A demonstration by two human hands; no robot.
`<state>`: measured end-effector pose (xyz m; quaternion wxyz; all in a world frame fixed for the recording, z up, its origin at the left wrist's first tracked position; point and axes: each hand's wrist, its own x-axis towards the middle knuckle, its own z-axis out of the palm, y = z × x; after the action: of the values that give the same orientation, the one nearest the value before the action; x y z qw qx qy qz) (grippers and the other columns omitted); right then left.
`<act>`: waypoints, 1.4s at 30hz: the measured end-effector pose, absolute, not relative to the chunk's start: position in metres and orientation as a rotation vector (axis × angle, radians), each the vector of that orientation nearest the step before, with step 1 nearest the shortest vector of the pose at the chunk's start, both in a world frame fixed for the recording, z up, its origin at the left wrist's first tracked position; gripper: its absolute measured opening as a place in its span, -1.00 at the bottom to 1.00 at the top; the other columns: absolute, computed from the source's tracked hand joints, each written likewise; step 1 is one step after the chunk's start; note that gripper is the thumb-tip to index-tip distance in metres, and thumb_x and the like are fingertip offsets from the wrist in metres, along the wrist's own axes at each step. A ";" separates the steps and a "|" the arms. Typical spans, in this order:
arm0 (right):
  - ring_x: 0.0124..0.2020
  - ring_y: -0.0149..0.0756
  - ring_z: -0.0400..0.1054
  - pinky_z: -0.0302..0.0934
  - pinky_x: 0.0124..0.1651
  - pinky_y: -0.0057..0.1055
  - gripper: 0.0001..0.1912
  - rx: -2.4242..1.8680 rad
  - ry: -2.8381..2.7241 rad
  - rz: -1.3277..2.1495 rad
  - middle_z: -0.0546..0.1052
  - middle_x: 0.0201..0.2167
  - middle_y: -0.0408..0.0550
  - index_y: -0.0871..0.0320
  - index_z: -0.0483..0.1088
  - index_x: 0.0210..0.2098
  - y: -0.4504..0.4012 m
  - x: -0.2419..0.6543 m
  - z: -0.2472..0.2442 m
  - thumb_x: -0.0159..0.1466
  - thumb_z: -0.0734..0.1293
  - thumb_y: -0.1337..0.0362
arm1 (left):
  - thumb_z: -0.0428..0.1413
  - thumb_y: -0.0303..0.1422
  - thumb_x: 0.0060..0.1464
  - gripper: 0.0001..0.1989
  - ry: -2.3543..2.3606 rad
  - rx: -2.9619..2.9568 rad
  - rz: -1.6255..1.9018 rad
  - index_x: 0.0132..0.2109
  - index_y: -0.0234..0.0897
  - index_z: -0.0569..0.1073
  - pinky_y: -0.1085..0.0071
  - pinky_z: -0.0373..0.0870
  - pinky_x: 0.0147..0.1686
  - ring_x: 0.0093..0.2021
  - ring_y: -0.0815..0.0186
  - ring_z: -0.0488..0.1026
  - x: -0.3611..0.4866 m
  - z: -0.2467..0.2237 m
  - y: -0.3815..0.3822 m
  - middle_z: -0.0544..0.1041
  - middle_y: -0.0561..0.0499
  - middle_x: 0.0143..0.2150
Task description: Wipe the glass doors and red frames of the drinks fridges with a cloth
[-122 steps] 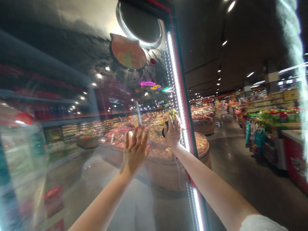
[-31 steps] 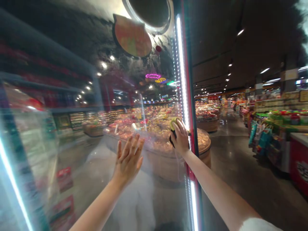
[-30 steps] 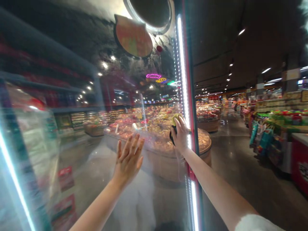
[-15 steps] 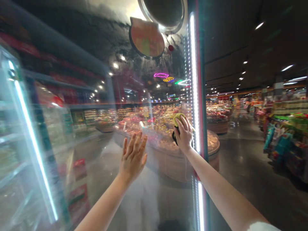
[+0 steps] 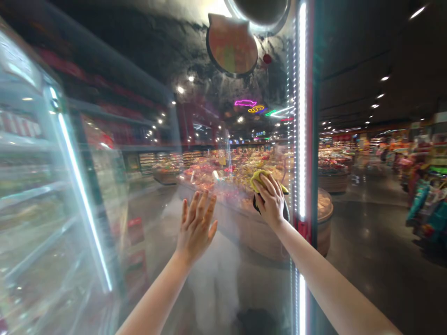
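Note:
A large reflective glass panel point(image 5: 209, 298) stands in front of me, edged on the right by a bright LED strip point(image 5: 302, 116). My left hand point(image 5: 196, 228) is at the glass with its fingers spread, holding nothing. To its right, my right hand point(image 5: 271, 200) presses a yellow-green cloth point(image 5: 260, 180) with a dark edge against the glass. The cloth lies under the fingers and shows above and beside them. Part of it is hidden by the hand.
Lit refrigerated shelves point(image 5: 38, 195) are at the left. A round display bin point(image 5: 324, 211) and hanging goods point(image 5: 426, 204) are beyond the panel's right edge, by a shiny floor point(image 5: 366, 246). Neon signs point(image 5: 245, 103) show in the glass.
The view has turned left, so the panel's edge appears further right. My right hand and the cloth have moved left, away from the LED strip. My left hand stays spread at the glass.

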<state>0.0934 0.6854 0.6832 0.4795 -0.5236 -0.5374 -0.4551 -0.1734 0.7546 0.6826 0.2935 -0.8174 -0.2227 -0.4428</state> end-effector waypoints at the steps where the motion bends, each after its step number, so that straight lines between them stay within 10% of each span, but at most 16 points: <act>1: 0.45 -0.04 0.06 0.06 0.43 0.09 -0.50 -1.277 -1.239 -1.098 0.33 0.37 -0.05 -0.10 0.29 0.35 0.691 0.086 0.691 0.44 0.20 0.23 | 0.13 -0.28 0.26 -0.09 -0.594 -2.169 -1.180 0.52 -0.06 -0.27 -0.06 -0.21 0.50 0.54 0.05 -0.16 -0.176 0.682 0.755 -0.01 -0.10 0.54; 14: 0.41 -0.09 0.15 0.04 0.46 0.06 -0.48 -1.177 -1.461 -1.106 0.42 0.30 -0.16 -0.22 0.38 0.27 0.689 0.065 0.675 0.41 0.21 0.37 | 0.13 -0.29 0.25 -0.14 -0.616 -2.147 -1.136 0.53 -0.13 -0.14 -0.02 -0.17 0.50 0.54 0.07 -0.15 -0.198 0.675 0.757 0.04 -0.14 0.53; 21: 0.53 0.08 -0.20 -0.19 0.49 0.25 -0.37 -1.279 -1.387 -1.047 0.15 0.47 -0.04 -0.06 0.07 0.46 0.721 -0.003 0.706 0.44 0.22 0.13 | 0.10 -0.28 0.28 -0.15 -0.687 -2.153 -1.103 0.53 -0.14 -0.19 -0.03 -0.18 0.50 0.55 0.07 -0.23 -0.214 0.674 0.755 -0.04 -0.12 0.55; 42: 0.44 -0.16 0.08 -0.12 0.51 -0.08 -0.44 -1.087 -1.760 -1.276 0.42 0.31 -0.20 -0.14 0.26 0.36 0.714 -0.037 0.685 0.42 0.23 0.39 | 0.11 -0.30 0.27 -0.13 -0.823 -2.074 -1.074 0.53 -0.12 -0.21 -0.09 -0.15 0.48 0.54 0.03 -0.16 -0.276 0.664 0.763 0.00 -0.14 0.54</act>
<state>-0.0366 0.7145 0.6850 0.3481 -0.4191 -0.6789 -0.4922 -0.2760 0.7635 0.6639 0.3265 -0.7917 -0.3140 -0.4099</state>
